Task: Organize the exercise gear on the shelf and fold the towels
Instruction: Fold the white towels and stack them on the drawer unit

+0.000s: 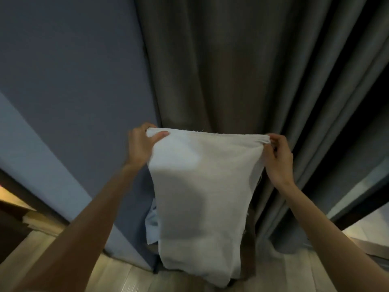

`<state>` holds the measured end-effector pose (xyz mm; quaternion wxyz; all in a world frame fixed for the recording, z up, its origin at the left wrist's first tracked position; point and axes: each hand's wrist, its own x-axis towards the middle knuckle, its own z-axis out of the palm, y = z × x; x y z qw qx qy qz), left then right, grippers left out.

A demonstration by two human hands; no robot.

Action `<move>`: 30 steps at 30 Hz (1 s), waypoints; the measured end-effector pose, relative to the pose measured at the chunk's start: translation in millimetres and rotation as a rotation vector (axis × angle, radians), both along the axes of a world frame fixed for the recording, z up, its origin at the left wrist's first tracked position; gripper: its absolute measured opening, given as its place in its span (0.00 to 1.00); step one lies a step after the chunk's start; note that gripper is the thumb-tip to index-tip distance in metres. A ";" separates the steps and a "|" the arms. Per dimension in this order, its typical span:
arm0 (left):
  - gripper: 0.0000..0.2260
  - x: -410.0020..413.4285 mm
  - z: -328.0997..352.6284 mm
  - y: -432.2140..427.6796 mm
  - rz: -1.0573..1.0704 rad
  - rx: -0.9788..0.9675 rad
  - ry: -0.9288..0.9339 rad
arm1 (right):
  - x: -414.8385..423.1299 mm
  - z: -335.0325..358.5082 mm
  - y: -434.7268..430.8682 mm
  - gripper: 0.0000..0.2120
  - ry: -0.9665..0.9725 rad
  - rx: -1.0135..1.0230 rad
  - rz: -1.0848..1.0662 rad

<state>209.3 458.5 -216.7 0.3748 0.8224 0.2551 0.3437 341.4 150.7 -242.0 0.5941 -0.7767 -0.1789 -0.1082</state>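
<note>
Left hand point(140, 144) and right hand point(277, 159) each pinch an upper corner of a thin white rectangular cloth towel point(202, 186) between thumb and curled fingers, with the top edge drawn taut from 9 to 3 o'clock. The towel hangs free at centre, its lower edge at 6 o'clock seen against pale wooden flooring point(126, 277). Behind it are a pleated grey curtain point(231, 70) at 12 o'clock and a blue-grey wall panel point(73, 60) at 10 o'clock. A crumpled light-blue cloth point(151, 224) shows at the towel's 7 o'clock.

- My left hand point(140, 145) and right hand point(277, 159) pinch the white towel's point(202, 186) top corners.
- It hangs before the grey curtain point(231, 70).
</note>
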 end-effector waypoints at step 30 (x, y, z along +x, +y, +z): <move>0.14 102.7 -228.9 55.3 -0.168 -0.043 0.506 | 111.7 -190.2 72.4 0.13 0.516 -0.347 0.140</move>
